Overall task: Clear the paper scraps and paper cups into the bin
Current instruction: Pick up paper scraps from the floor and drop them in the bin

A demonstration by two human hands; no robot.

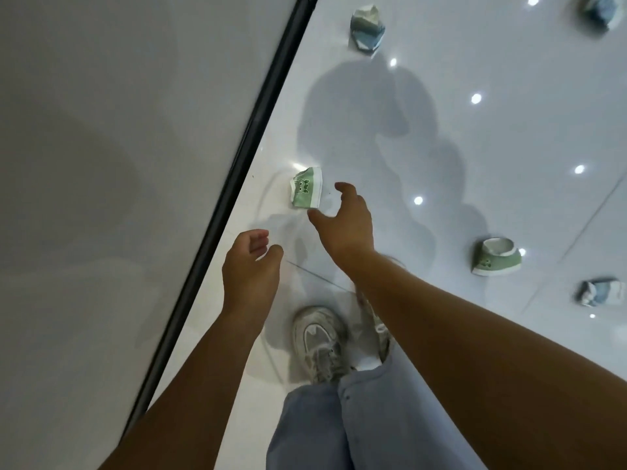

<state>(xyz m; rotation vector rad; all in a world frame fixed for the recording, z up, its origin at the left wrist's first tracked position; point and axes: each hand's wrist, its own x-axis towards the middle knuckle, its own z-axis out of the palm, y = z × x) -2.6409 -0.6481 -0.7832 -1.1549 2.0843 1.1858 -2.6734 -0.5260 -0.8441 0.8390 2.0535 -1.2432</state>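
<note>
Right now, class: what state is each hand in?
Left hand: open, fingers loosely curled, holding nothing.
Right hand: open, spread beside the crushed green cup, not gripping it.

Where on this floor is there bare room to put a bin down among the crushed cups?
The widest bare patch is mid-floor, bordered by the green cup near the wall, the upper blue cup and the green cup on the right. It is crowded by the right hand, left hand and shoes.
</note>
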